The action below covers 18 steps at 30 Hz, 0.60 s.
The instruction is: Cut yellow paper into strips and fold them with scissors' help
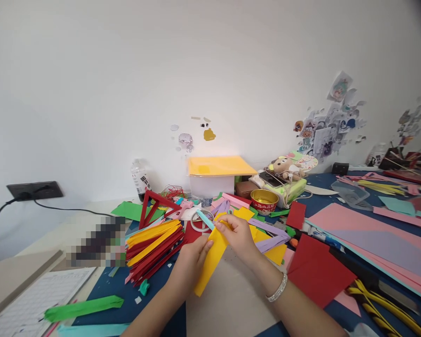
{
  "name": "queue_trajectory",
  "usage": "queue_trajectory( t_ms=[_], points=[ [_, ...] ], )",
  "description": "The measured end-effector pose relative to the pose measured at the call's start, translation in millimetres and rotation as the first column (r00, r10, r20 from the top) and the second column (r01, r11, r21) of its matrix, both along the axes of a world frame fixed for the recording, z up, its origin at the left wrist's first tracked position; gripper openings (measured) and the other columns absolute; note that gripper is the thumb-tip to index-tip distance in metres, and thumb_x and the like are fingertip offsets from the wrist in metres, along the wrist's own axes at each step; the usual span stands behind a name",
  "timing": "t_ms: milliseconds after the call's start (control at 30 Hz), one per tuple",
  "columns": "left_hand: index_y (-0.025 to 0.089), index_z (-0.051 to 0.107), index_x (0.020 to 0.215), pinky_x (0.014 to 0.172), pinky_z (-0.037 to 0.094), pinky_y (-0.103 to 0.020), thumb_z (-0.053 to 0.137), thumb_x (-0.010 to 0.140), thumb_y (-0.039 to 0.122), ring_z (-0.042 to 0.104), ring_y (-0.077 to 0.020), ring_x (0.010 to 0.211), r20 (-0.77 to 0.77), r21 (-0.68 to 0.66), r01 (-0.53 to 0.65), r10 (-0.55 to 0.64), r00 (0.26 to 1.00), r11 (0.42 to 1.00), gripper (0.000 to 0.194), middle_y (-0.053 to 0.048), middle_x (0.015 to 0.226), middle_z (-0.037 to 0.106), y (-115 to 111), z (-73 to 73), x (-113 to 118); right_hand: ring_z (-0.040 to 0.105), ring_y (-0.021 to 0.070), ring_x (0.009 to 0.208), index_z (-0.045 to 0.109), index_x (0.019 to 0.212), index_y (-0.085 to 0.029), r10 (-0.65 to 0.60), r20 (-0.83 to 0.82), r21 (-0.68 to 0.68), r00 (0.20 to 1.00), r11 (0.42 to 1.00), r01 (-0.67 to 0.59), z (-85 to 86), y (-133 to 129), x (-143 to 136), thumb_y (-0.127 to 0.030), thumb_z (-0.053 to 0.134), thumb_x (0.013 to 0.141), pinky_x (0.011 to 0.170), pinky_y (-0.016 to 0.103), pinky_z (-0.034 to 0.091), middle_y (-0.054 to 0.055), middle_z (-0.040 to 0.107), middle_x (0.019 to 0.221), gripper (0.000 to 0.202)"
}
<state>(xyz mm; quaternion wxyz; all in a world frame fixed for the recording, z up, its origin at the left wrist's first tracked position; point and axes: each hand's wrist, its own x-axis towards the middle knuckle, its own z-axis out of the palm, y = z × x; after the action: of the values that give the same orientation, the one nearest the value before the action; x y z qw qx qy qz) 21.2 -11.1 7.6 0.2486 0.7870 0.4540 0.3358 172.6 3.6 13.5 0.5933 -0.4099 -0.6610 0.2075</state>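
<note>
A yellow strip of paper (210, 264) is held up at a slant between my two hands. My left hand (192, 255) grips its left edge, with the thumb lying along the paper. At the top end, my right hand (237, 234) pinches the strip between thumb and fingers; a shiny bracelet (277, 288) circles that wrist. Just behind the strip lie a roll of clear tape (195, 221) and a light blue paper strip (205, 218). More yellow paper (275, 250) and folded purple strips (272, 242) spread out beside my right hand.
Folded red and yellow strips (156, 250) are heaped at the left, near a red paper triangle (154, 208). A gold-lined red bowl (264, 200) stands behind my hands. Red sheets (319, 269), yellow-and-black-handled scissors (382, 304) and pink sheets (340, 220) lie to the right.
</note>
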Motion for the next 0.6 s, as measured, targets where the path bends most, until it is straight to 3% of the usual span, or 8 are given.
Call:
queue_trajectory(
  t_ms=[167,267,367,533,600],
  points=[
    [0.020,0.047,0.072,0.048,0.030,-0.021,0.042,0.080,0.041,0.045,-0.0119,0.052,0.076,-0.139,0.005,0.006,0.997,0.990,0.024,0.005,0.058,0.048,1,-4.1,0,0.059,0.0180,0.070,0.061,0.071,-0.018,-0.080,0.018,-0.002,0.997,0.997,0.080,0.6,2,5,-0.025,0.050,0.077,0.062,0.026,0.044,0.003,0.065,0.072,0.015],
    [0.018,0.047,0.085,0.051,0.036,-0.022,0.047,0.076,0.047,0.051,-0.0131,0.057,0.251,-0.245,0.156,-0.093,0.964,0.957,0.030,0.003,0.066,0.055,5,-9.5,-1,0.059,0.0183,0.070,0.061,0.072,-0.018,-0.106,0.060,0.013,0.993,0.994,0.105,0.1,4,6,-0.024,0.050,0.077,0.062,0.027,0.044,0.003,0.066,0.071,0.014],
    [0.018,0.046,0.098,0.057,0.042,-0.023,0.065,0.063,0.046,0.057,-0.0151,0.067,0.359,-0.376,0.344,-0.207,0.910,0.860,0.048,0.000,0.078,0.060,5,-8.5,-2,0.059,0.0181,0.069,0.061,0.072,-0.018,-0.079,0.109,0.030,0.991,0.997,0.076,-0.9,4,6,-0.022,0.050,0.076,0.062,0.027,0.044,0.003,0.066,0.071,0.013],
    [0.014,0.051,0.081,0.055,0.044,-0.025,0.063,0.070,0.041,0.061,-0.0138,0.054,0.416,-0.620,0.477,-0.254,0.873,0.622,0.032,-0.001,0.065,0.064,-6,0.9,0,0.059,0.0177,0.069,0.062,0.071,-0.017,-0.022,0.146,0.054,0.989,0.998,0.015,-0.6,4,7,-0.022,0.051,0.076,0.062,0.026,0.043,0.004,0.066,0.072,0.013],
    [0.013,0.050,0.082,0.051,0.044,-0.024,0.061,0.072,0.041,0.061,-0.0131,0.049,0.480,-0.631,0.514,-0.229,0.847,0.581,0.031,-0.003,0.064,0.065,-9,1.1,1,0.059,0.0172,0.068,0.062,0.071,-0.017,-0.014,0.160,0.052,0.987,0.999,0.006,0.9,3,8,-0.023,0.052,0.076,0.062,0.025,0.043,0.004,0.066,0.071,0.013]
  ],
)
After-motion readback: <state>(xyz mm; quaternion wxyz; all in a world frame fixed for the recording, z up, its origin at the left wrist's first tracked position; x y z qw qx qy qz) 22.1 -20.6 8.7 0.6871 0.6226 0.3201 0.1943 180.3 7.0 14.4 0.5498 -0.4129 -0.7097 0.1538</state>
